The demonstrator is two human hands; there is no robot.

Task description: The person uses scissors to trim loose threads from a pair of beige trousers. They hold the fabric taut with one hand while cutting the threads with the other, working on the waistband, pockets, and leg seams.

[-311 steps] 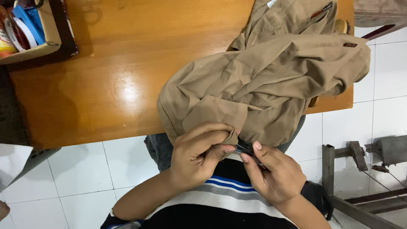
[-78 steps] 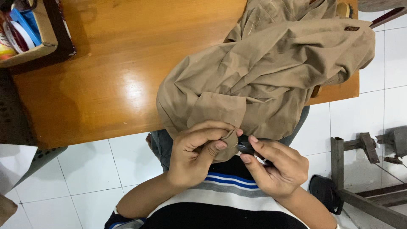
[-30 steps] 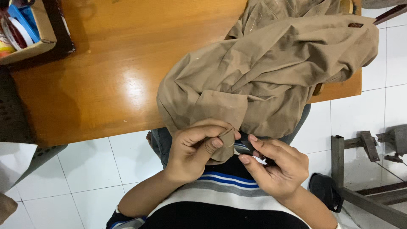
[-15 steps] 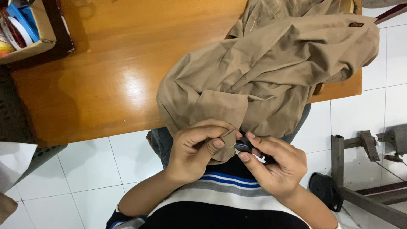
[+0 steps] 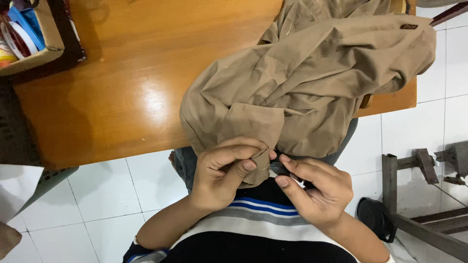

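Observation:
A crumpled tan garment [image 5: 312,83] lies on the wooden table [image 5: 122,87] and hangs over its near edge onto my lap. My left hand [image 5: 224,170] pinches a fold of the garment's lower edge between thumb and fingers. My right hand [image 5: 317,187] is closed on a small dark tool [image 5: 280,169] with a light tip, held against that same fold. The tool's working end is hidden between my fingers and the cloth.
A cardboard box [image 5: 29,34] with blue and white items sits at the table's far left corner. White floor tiles [image 5: 102,195] lie below. A metal frame [image 5: 419,195] stands at the right, a dark object [image 5: 373,216] beside it, and paper [image 5: 19,190] at the left.
Both hands have stayed at the garment's edge with only slight finger shifts. Over the longer span the garment slid a little to the right on the table.

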